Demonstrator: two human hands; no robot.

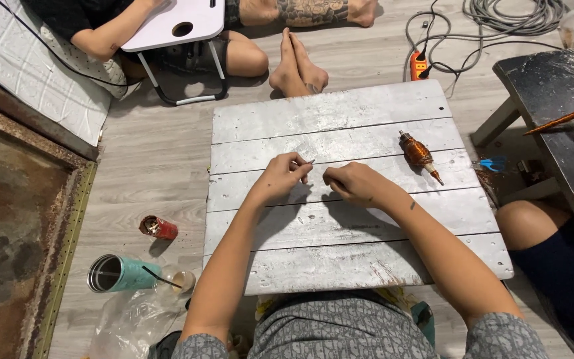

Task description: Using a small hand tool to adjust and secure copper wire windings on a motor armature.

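Armature point(419, 155) — right of hands, unobstructed

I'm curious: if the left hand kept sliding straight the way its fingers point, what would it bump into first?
Probably the right hand. The left hand points rightward across the grey wooden table, pinching a tiny thin thing I cannot identify; only a small gap separates them.
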